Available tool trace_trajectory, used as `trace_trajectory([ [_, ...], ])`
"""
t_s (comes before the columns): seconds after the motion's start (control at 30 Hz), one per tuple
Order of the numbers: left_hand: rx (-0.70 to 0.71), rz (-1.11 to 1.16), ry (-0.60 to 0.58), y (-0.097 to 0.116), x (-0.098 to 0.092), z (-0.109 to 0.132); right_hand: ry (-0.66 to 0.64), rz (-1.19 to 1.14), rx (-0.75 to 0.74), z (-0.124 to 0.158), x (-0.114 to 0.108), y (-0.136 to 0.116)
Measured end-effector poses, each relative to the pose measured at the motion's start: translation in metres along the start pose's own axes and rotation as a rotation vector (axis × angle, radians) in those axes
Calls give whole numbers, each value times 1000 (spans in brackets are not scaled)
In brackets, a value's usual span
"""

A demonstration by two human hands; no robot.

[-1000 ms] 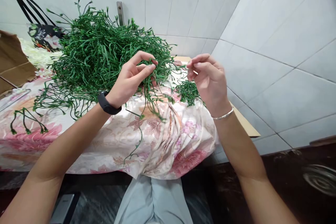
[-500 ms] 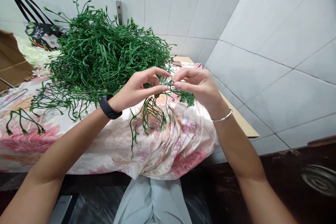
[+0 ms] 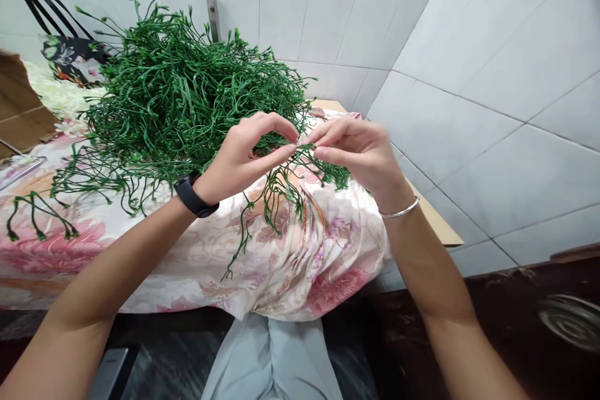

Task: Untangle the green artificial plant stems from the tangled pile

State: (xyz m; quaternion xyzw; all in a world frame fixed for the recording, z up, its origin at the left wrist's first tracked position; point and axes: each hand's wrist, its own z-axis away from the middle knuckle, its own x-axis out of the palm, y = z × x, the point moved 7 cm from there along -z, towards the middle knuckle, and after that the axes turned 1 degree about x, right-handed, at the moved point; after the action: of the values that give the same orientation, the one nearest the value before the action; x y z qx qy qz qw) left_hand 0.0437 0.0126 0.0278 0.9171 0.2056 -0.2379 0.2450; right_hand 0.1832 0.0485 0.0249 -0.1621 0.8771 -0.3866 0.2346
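My left hand [image 3: 244,153] and my right hand [image 3: 359,153] meet above the table's front edge, fingertips pinched together on one green plastic stem sprig [image 3: 276,190] whose branches dangle below them. Behind the hands a big pile of green plastic stems [image 3: 178,94] lies on the flowered tablecloth [image 3: 197,250]. A small clump of green bits [image 3: 335,172] sits just under my right hand. A black band is on my left wrist, a thin metal bangle on the right.
A loose green sprig [image 3: 35,219] lies at the left on the cloth. Cream flowers [image 3: 56,97], a brown cardboard piece [image 3: 19,109] and a black chair [image 3: 60,31] stand at the back left. White tiled walls close the back and right. The bare table edge [image 3: 434,219] shows at right.
My hands, apart a second ago, came together in front of the pile. They now both pinch one sprig lifted clear of the pile, and it hangs between them.
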Motion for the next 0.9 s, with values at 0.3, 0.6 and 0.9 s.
trace_trajectory([
  [0.3,6,-4,98,-2,-4,1,115,75,-163,3,-4,-13],
  [0.6,213,-491,351,33,-34,7,178,328,-337,11,2,-22],
  [0.9,122,-317,0,11,2,4,199,589,-478,15,13,-16],
])
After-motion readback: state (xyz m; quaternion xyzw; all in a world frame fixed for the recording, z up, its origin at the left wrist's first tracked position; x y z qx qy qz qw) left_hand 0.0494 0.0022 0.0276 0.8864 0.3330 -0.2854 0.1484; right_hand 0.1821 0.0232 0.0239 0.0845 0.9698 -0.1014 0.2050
